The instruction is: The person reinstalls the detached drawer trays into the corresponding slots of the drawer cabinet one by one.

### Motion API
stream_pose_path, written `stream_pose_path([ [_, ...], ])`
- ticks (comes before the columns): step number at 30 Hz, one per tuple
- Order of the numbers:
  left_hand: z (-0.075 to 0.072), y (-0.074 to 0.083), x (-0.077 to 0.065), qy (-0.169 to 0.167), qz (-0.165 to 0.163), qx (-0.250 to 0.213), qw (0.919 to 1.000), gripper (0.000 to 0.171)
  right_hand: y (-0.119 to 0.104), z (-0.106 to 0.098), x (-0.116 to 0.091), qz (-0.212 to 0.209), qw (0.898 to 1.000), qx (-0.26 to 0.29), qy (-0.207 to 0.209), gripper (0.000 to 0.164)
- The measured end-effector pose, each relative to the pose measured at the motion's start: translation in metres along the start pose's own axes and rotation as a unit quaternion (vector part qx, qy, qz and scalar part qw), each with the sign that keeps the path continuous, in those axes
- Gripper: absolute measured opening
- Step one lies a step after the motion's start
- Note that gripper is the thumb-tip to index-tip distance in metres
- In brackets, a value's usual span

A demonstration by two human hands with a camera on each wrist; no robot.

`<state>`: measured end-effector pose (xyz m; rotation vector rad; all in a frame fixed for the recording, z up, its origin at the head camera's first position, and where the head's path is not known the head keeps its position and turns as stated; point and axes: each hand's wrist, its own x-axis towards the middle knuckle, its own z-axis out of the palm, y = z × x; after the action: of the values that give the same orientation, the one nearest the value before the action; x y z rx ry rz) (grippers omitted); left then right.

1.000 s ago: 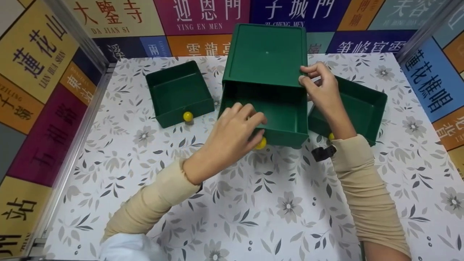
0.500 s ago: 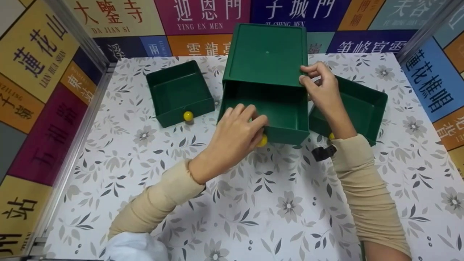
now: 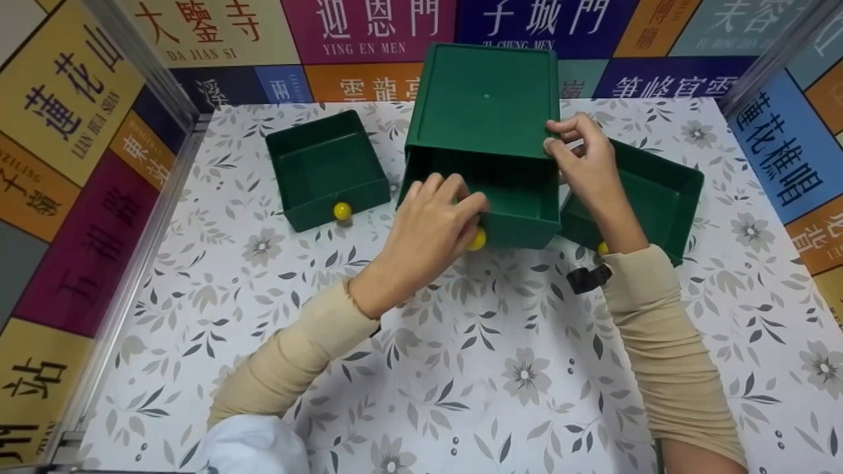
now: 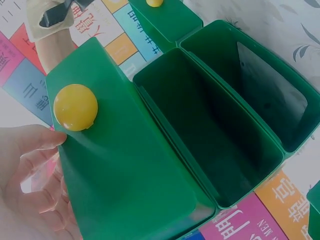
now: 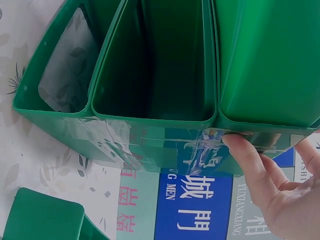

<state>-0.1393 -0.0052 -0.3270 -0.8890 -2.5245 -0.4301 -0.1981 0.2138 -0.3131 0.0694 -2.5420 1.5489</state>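
Note:
A green cabinet (image 3: 486, 99) stands at the back of the table, with a green drawer (image 3: 523, 230) sticking partway out of its top slot. My left hand (image 3: 431, 230) grips the drawer's left front part, fingers over the rim; the left wrist view shows the thumb at the edge of the drawer front, near the round yellow knob (image 4: 76, 107). My right hand (image 3: 586, 155) holds the cabinet's right side near its top front corner, its thumb against the taped wall (image 5: 185, 145) in the right wrist view. Two open slots (image 4: 210, 135) lie below the drawer.
A loose green drawer (image 3: 369, 196) with a yellow knob (image 3: 342, 211) rests left of the cabinet. Another drawer (image 3: 658, 191) lies to the right, partly behind my right forearm. Walls with printed panels (image 3: 369, 39) border the flower-patterned table (image 3: 500, 421).
My left hand has moved forward and the drawer has slid a little deeper into the cabinet. The right hand keeps its place on the cabinet.

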Motion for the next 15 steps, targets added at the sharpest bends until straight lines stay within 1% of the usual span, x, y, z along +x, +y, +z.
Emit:
stream_pose_path([
  [3, 0.002, -0.001, 0.003, 0.0, -0.004, -0.001, 1.0, 0.016, 0.0, 0.0, 0.0, 0.001, 1.0, 0.0, 0.0, 0.024],
  [10, 0.007, -0.005, 0.011, 0.011, -0.008, 0.008, 0.9999, 0.016, 0.001, 0.0, 0.0, -0.009, 1.0, 0.006, 0.0, 0.024],
  [15, 0.011, -0.008, 0.018, 0.005, -0.02, 0.013, 0.9997, 0.018, 0.002, 0.0, 0.0, -0.012, 1.0, 0.006, -0.001, 0.024],
])
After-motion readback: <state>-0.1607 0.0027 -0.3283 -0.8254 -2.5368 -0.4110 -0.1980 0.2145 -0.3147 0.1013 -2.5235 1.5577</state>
